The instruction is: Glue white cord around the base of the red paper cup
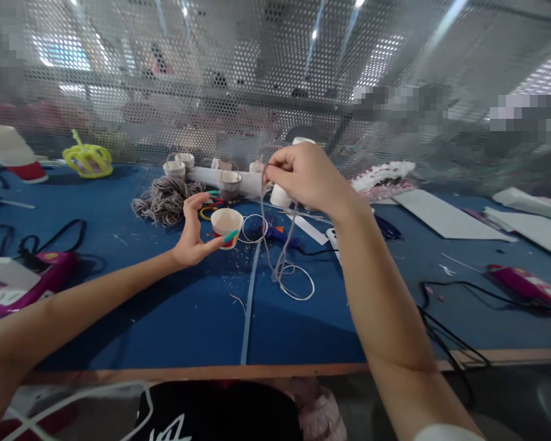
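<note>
Right of the cup point(224, 222), the right hand point(305, 171) pinches dangling yarn point(277, 273), with yarn-sorting apparently in hand and slack likely needed next, while the left hand point(193, 236) curves half-spread around the cup, its hold unclear.

Place: a craft workshop, from what I see.
Surface: long blue table point(188, 334), littered with scraps point(447, 269).
Materials: heaped grey yarn point(165, 201), paper cups point(224, 220).
Power: I spot purple power strips point(528, 286), left and right.
Far side: a perforated screen point(239, 92).
</note>
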{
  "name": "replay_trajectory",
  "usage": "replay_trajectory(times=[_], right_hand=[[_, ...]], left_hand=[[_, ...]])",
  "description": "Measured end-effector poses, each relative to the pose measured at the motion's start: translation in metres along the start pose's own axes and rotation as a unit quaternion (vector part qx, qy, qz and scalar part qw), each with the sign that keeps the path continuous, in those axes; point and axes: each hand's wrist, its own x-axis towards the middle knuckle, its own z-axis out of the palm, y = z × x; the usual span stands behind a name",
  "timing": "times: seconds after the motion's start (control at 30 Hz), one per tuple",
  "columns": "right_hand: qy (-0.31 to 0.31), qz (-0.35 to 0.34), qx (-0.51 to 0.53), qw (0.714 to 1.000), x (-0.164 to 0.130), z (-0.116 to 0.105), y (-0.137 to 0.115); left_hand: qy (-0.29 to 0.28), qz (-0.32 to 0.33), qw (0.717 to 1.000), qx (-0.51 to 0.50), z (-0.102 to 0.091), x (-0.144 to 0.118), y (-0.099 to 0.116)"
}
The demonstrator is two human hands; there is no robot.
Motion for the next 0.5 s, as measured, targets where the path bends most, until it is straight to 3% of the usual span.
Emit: replay_trajectory(times=[0.1,0.27,0.37,0.5], right_hand=[[-0.048,-0.019,0.005,0.999,0.000,0.007,-0.013],[-0.103,-0.020,0.012,0.994,-0.006,0.011,-0.022],[-0.157,0.001,0.019,0.987,-0.006,0.003,-0.017],[-0.295,0.022,0.025,0.955,-0.002,-0.012,-0.002]], left_hand=[[-0.050,-0.015,0.997,-0.065,0.003,0.004,0.030],[-0.149,-0.182,0.946,-0.222,0.008,0.015,0.078],[-0.184,-0.246,0.926,-0.221,0.002,0.026,0.086],[-0.234,-0.270,0.898,-0.255,-0.015,0.047,0.076]])
